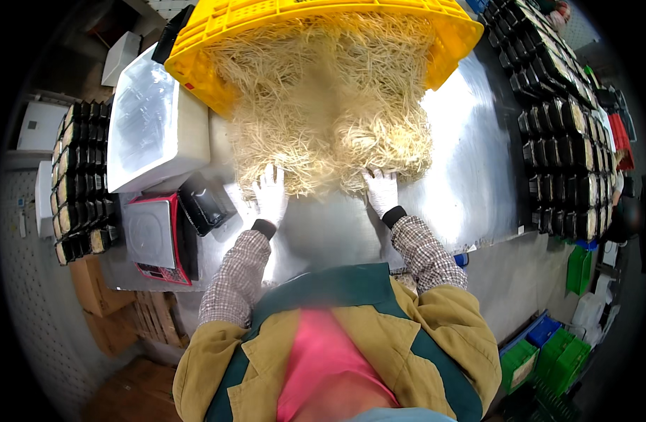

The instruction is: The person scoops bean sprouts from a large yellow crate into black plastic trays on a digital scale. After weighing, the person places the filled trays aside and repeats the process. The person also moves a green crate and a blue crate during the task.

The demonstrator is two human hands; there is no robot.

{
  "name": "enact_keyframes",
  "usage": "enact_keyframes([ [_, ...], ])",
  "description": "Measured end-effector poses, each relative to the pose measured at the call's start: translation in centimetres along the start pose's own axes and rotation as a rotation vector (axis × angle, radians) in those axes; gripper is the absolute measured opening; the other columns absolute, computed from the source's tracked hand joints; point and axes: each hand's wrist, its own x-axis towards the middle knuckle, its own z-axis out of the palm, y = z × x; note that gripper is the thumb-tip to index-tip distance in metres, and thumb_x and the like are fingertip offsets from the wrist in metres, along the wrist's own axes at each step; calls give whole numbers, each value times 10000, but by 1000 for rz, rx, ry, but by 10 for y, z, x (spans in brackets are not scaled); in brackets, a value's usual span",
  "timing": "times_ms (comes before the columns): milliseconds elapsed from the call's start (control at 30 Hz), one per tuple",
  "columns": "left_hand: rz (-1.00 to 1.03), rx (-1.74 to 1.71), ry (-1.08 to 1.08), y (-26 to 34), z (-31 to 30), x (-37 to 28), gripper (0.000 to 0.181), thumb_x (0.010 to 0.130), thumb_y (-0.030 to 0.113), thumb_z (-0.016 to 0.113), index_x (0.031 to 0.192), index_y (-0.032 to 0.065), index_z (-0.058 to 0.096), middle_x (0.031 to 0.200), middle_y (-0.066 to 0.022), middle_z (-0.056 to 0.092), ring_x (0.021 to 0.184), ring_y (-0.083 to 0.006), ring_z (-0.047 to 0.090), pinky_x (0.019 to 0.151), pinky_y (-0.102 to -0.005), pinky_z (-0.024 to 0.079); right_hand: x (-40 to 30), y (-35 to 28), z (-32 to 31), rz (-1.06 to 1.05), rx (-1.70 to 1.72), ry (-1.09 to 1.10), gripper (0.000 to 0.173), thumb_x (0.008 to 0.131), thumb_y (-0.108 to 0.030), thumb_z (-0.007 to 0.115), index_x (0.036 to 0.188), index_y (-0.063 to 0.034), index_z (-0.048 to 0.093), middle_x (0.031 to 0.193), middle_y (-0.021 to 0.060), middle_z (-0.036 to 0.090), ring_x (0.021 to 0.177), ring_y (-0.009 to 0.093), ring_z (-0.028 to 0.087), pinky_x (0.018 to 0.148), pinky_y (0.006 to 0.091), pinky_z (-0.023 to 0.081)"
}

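A heap of pale, thin strands (323, 132), which look like sprouts, spills from a tipped yellow plastic crate (323, 11) onto a metal table (328, 227). White gloves cover both hands. My left hand (272, 196) rests its fingertips against the heap's near left edge, fingers spread. At the near right edge, my right hand (382, 191) touches the strands with its fingers apart. Neither hand appears closed around anything. A blurred patch partly obscures the middle of the heap.
On the left stand a white foam box (191, 126), a red scale with a metal plate (150, 235) and a black plastic tray (201, 204). Stacked black trays of pale contents line the left (83, 174) and right (563, 169). Green crates (552, 356) sit lower right.
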Motion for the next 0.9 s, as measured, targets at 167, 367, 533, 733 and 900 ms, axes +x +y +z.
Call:
enact_keyframes([
  [167, 145, -74, -106, -12, -50, -22, 773, 735, 235, 784, 1400, 73, 423, 1474, -187, 366, 1317, -343, 401, 1048, -478, 374, -4, -18, -77, 15, 140, -180, 355, 845, -226, 644, 1194, -199, 581, 1050, 86, 633, 1008, 258, 601, 862, 393, 485],
  [367, 22, -220, -191, -15, -79, -1, 518, 822, 362, 686, 1257, 110, 564, 1248, -139, 566, 1148, -338, 517, 879, -443, 472, 40, 19, -146, 160, 320, 255, 261, 861, -292, 687, 1071, -136, 675, 895, 82, 673, 839, 228, 645, 714, 343, 532],
  [533, 111, -157, 325, 4, -63, 20, 747, 855, 420, 648, 1468, 131, 332, 1476, -226, 326, 1357, -442, 300, 1087, -566, 279, 67, 29, -80, 134, 100, 126, 696, 855, -479, 645, 1439, -180, 413, 1412, 138, 453, 1305, 308, 410, 1101, 523, 258],
  [733, 124, -285, 177, -6, -22, -20, 725, 852, 263, 648, 1483, 148, 309, 1491, -268, 279, 1359, -486, 273, 1105, -557, 263, 28, 18, -49, 91, 12, -10, 845, 819, -497, 670, 1507, -185, 291, 1544, 92, 301, 1406, 310, 284, 1134, 552, 194],
  [900, 128, -413, 225, -16, -33, -44, 463, 766, 21, 570, 1213, 140, 592, 1466, -230, 352, 1309, -465, 371, 1081, -490, 357, 56, -30, -107, 105, 35, 141, 765, 767, -466, 739, 1396, -136, 457, 1405, 162, 457, 1286, 315, 418, 1072, 496, 291],
])
